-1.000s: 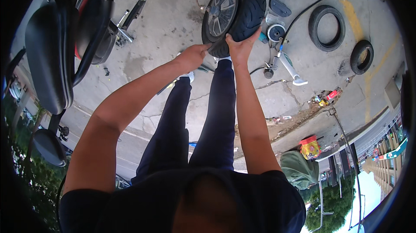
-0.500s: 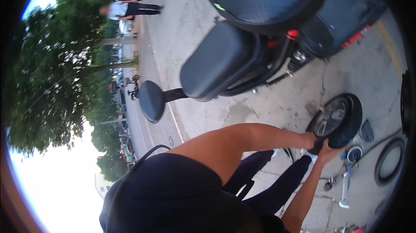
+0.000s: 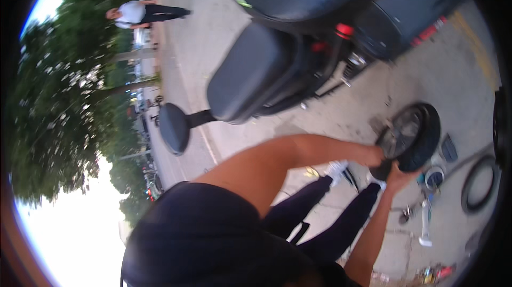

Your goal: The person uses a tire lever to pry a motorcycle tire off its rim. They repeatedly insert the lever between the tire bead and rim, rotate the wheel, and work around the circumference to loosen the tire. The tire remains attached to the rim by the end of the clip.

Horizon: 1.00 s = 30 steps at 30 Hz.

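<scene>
A black-tyred scooter wheel (image 3: 421,145) with a silver spoked rim stands tilted on the concrete by my shoes. My left hand (image 3: 373,156) grips the near side of the tyre at its lower left. My right hand (image 3: 399,179) holds the bottom of the tyre, thumb up along the tread. A round device (image 3: 434,178) and a white-and-blue pump-like tool (image 3: 425,222) lie beside the wheel, with a loose tyre (image 3: 466,201) farther right. The picture is somewhat blurred.
A black scooter (image 3: 245,68) with padded seats fills the upper middle. A person (image 3: 130,15) in a white top and dark trousers stands on the pavement at upper left. Trees (image 3: 64,105) and a road lie beyond; small litter (image 3: 437,273) sits at lower right.
The view has swung sharply from downward to the left, bringing the scooter, trees and person in. Both hands stay on the tyre, which sits slightly higher in the picture than half a second ago.
</scene>
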Each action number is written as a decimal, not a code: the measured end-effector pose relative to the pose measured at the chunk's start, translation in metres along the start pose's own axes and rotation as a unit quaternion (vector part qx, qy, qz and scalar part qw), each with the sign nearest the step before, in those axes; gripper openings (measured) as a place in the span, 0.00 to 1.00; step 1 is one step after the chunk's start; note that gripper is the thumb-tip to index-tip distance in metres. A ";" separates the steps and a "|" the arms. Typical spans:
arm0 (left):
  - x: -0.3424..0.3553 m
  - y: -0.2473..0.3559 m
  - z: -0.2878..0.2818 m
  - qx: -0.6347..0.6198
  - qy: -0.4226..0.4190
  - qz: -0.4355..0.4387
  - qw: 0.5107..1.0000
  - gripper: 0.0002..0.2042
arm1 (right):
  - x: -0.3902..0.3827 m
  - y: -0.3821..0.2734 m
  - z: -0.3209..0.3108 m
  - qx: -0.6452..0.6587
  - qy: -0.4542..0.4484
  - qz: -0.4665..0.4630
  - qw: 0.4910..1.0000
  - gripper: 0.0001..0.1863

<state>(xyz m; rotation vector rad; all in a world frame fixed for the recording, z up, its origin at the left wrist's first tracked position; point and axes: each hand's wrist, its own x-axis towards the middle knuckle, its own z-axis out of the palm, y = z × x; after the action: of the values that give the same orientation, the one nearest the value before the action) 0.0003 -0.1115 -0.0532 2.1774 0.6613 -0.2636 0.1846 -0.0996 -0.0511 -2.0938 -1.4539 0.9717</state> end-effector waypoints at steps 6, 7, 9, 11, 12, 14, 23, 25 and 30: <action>-0.009 -0.016 0.052 -0.490 0.185 -0.154 0.838 0.19 | 0.011 -0.011 -0.015 -0.105 0.028 0.001 0.994 0.63; -0.013 0.001 0.029 -0.526 0.170 -0.198 0.810 0.19 | 0.013 -0.015 -0.018 -0.038 0.041 0.004 0.998 0.60; -0.025 0.015 -0.019 -0.547 0.097 -0.287 0.780 0.18 | 0.012 -0.039 -0.021 0.105 0.017 0.063 0.992 0.58; -0.030 0.015 -0.072 -0.539 -0.015 -0.351 0.766 0.20 | 0.015 -0.046 -0.020 0.075 0.005 0.098 0.992 0.59; -0.037 0.012 -0.070 -0.545 -0.044 -0.359 0.756 0.20 | 0.005 -0.041 -0.015 0.064 0.017 0.071 0.995 0.59; -0.038 0.013 -0.079 -0.530 -0.071 -0.375 0.757 0.20 | -0.004 -0.028 -0.009 0.038 0.042 0.022 0.998 0.59; -0.050 0.016 0.014 -0.563 0.130 -0.263 0.773 0.19 | 0.002 -0.037 -0.006 0.089 0.010 0.050 0.995 0.60; -0.048 0.054 0.016 -0.560 0.205 -0.291 0.748 0.19 | 0.004 -0.033 -0.010 0.075 0.012 0.045 0.996 0.60; -0.087 0.078 0.020 -0.538 0.221 -0.321 0.747 0.19 | 0.012 -0.040 -0.026 0.079 -0.005 0.061 0.995 0.60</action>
<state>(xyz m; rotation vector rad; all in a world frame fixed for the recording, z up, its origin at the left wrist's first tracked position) -0.0300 -0.1994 0.0200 0.8149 1.3950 0.2736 0.1808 -0.0725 -0.0109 -2.0830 -1.2234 1.1067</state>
